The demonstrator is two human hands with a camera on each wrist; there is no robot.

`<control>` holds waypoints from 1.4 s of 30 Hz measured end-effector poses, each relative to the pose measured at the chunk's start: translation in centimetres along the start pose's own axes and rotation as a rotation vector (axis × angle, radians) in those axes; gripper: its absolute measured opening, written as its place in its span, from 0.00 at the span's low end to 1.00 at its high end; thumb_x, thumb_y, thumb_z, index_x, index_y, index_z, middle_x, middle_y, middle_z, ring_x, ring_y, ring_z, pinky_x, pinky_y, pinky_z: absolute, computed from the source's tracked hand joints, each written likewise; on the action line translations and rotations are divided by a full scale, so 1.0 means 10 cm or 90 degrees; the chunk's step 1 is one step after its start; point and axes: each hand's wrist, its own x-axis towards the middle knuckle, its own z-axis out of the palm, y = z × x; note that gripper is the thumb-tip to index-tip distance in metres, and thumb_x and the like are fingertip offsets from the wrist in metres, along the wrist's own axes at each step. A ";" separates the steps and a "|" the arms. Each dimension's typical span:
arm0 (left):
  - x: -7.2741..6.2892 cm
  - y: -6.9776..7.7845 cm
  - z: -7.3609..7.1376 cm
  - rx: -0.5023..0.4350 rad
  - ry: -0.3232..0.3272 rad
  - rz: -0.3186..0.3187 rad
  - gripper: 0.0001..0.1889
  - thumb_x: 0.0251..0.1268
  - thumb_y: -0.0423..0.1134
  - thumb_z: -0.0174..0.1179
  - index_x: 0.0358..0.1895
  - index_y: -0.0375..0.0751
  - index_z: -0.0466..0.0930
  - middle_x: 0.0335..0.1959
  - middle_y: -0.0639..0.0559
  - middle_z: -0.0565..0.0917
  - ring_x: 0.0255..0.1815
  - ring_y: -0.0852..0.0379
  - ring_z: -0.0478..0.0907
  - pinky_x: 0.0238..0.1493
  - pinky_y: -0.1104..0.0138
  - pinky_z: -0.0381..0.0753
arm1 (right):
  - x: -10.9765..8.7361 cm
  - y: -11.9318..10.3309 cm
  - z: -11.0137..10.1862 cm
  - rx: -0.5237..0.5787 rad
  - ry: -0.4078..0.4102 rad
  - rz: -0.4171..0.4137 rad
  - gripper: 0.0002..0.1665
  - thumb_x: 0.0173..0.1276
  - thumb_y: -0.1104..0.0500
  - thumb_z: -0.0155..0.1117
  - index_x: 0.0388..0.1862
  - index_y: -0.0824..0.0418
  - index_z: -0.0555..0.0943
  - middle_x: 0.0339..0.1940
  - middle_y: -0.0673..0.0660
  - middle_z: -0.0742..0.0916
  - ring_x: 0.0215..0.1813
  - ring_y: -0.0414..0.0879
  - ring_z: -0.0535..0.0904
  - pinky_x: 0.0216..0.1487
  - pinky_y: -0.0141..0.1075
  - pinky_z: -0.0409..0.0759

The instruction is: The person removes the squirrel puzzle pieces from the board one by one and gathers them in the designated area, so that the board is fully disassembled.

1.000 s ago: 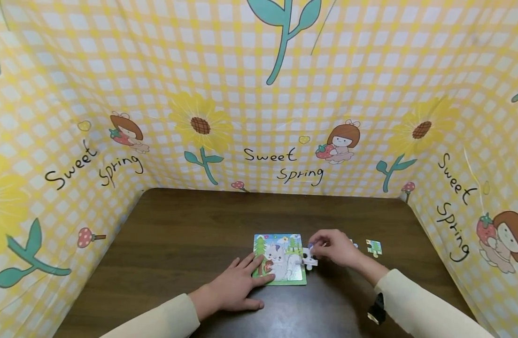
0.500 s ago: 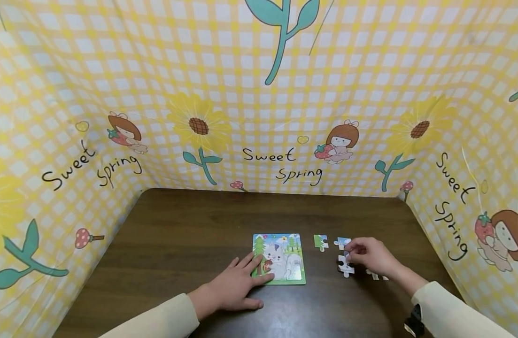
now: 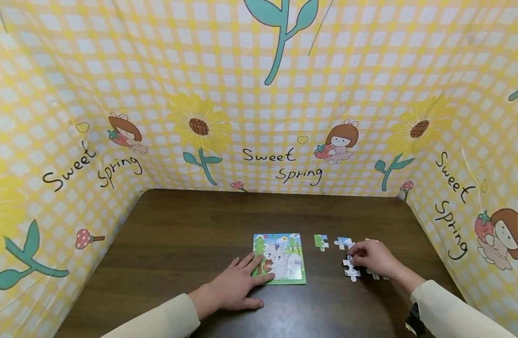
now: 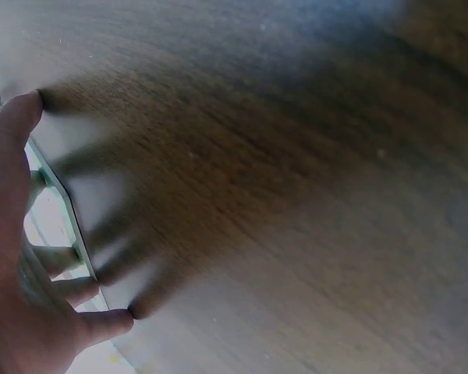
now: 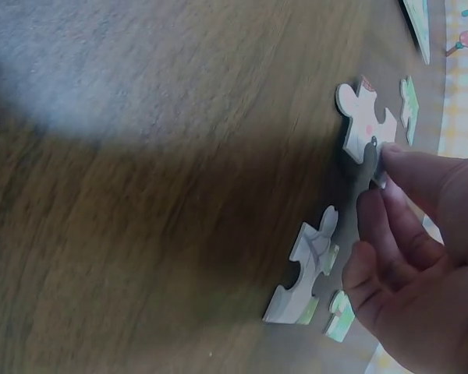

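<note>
My left hand (image 3: 231, 284) rests with spread, straight fingers over the lower left of a square puzzle board (image 3: 290, 256), which shows a white cartoon animal among green trees. In the left wrist view, the fingers lie across the board's edge. My right hand (image 3: 376, 257) pinches a white jigsaw piece (image 3: 351, 271) between thumb and fingers, to the right of the board. The right wrist view shows that piece (image 5: 363, 125) tilted, held at one end. Below it in that view lies another white jigsaw piece (image 5: 300, 276), partly green.
Two more loose pieces, a green one (image 3: 320, 241) and a blue one (image 3: 343, 242), lie between the board and my right hand. Others are partly hidden by that hand. The dark wooden table (image 3: 191, 220) is walled in by a yellow checked cloth (image 3: 267, 108).
My right hand has carried the white jigsaw piece from the board's right edge out to the right, and the piece has turned slightly since. My left hand stays put.
</note>
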 end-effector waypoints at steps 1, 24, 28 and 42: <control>0.00 0.00 0.00 -0.002 -0.001 0.000 0.37 0.71 0.73 0.49 0.81 0.75 0.55 0.85 0.42 0.52 0.84 0.37 0.49 0.69 0.33 0.64 | 0.01 0.00 0.01 -0.006 0.001 -0.002 0.05 0.62 0.62 0.76 0.37 0.57 0.90 0.30 0.44 0.88 0.32 0.30 0.77 0.36 0.32 0.77; 0.01 -0.05 0.00 0.004 0.004 0.009 0.37 0.70 0.74 0.49 0.80 0.76 0.55 0.84 0.41 0.52 0.83 0.38 0.51 0.73 0.34 0.58 | 0.01 -0.09 0.06 -0.043 0.013 0.002 0.04 0.61 0.63 0.75 0.35 0.59 0.88 0.27 0.43 0.87 0.30 0.31 0.78 0.35 0.33 0.77; -0.01 -0.05 -0.02 -0.010 0.006 0.015 0.37 0.70 0.74 0.49 0.80 0.74 0.56 0.84 0.40 0.52 0.83 0.37 0.52 0.73 0.33 0.56 | 0.06 -0.20 0.03 -0.050 0.002 0.013 0.06 0.63 0.62 0.74 0.40 0.59 0.89 0.30 0.44 0.88 0.32 0.34 0.80 0.36 0.34 0.79; -0.11 -0.12 0.00 -0.042 0.006 -0.023 0.38 0.69 0.76 0.48 0.80 0.77 0.55 0.85 0.39 0.50 0.83 0.34 0.52 0.74 0.33 0.54 | 0.67 -1.00 0.40 0.002 -0.044 -0.051 0.09 0.68 0.60 0.72 0.46 0.60 0.88 0.35 0.46 0.87 0.37 0.39 0.81 0.39 0.36 0.79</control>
